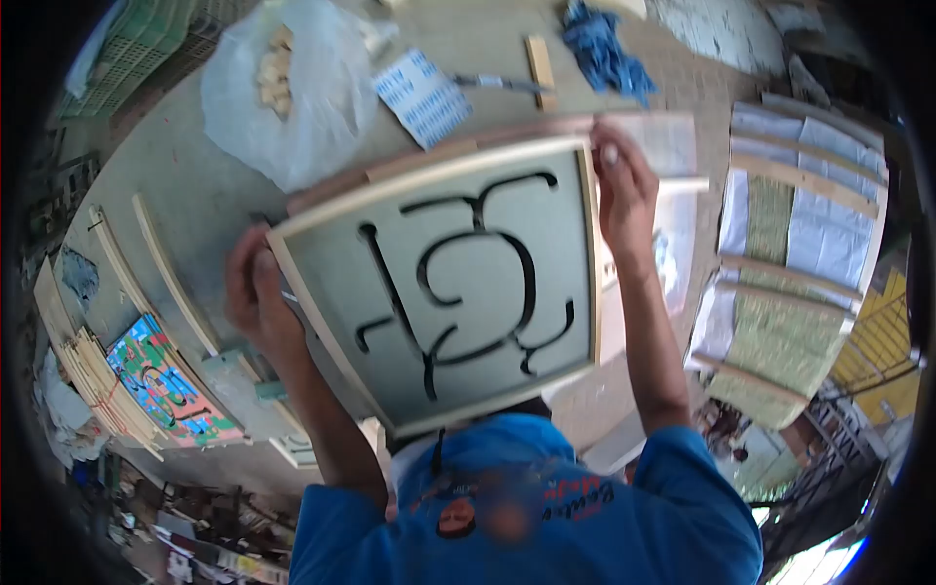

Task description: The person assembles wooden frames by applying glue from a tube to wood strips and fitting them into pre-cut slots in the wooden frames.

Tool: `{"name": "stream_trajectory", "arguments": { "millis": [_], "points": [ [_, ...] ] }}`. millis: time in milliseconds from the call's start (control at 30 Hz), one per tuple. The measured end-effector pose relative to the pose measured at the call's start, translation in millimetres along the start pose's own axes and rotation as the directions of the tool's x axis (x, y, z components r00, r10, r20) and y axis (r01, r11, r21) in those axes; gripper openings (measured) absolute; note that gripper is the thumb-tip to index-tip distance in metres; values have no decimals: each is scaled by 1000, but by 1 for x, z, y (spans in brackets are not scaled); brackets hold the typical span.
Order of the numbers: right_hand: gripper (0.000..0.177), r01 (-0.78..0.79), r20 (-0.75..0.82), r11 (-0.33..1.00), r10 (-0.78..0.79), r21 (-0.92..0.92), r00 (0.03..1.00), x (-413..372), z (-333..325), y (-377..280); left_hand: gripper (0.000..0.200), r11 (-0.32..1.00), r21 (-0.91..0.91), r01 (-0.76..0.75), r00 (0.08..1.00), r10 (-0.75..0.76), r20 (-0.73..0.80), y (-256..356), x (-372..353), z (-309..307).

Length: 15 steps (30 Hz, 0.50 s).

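A pale wooden frame (450, 161) surrounds a grey-green panel (390, 263) that carries thick black curved lines. It is raised and slightly tilted in front of my blue shirt. My left hand (261, 288) grips the frame's left side near its upper corner, fingers wrapped around the edge. At the upper right corner, my right hand (627, 190) holds the frame, with its thumb on the near face. Behind the frame, a brownish board edge (341, 195) shows on the table. The frame hides most of what lies beneath it.
On the grey table (180, 175) are a plastic bag (327, 107) of small wood pieces, printed paper (422, 97), a wooden strip (540, 72) and blue cloth (606, 49). Thin sticks (102, 385) and a colourful panel (171, 385) lie left. Paper-covered boards (799, 244) stand right.
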State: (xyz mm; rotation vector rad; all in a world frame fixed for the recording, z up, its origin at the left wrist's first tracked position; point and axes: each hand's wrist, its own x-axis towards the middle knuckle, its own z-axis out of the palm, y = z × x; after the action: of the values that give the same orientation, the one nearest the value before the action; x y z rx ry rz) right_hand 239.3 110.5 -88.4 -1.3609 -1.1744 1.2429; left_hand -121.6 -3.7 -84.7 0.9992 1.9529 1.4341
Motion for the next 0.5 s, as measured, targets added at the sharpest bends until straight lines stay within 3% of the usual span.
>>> {"name": "stream_trajectory", "arguments": {
  "millis": [33, 67, 133, 233, 367, 433, 500],
  "points": [
    [34, -45, -6, 999, 45, 13, 999, -1, 4, -13, 22, 1000, -24, -6, 999, 5, -52, 1, -2, 1],
    [38, 6, -6, 999, -6, 35, 1000, -3, 2, -18, 22, 1000, -16, 12, 1000, -12, -21, 4, -4, 0],
    [26, 45, -81, 997, -41, 56, 996, -14, -20, -18, 25, 967, -227, 112, 981, -145, -133, 10, -8, -5],
    [7, 160, -190, 974, -128, 160, 973, -38, -48, -24, 24, 985, -147, 95, 965, -127, -229, 13, -23, -20],
    [11, 105, -244, 988, -76, 112, 967, -91, -78, -30, 17, 997, -57, 55, 968, -67, -241, 19, -63, -51],
    [17, -41, -262, 998, 50, 40, 964, -120, -89, -30, 12, 986, -17, 163, 954, -162, -253, 29, -89, -64],
    [28, -16, -231, 997, -2, -77, 973, -148, -97, -23, 13, 984, -34, 176, 936, -178, -302, 36, -120, -77]
  ]
}}
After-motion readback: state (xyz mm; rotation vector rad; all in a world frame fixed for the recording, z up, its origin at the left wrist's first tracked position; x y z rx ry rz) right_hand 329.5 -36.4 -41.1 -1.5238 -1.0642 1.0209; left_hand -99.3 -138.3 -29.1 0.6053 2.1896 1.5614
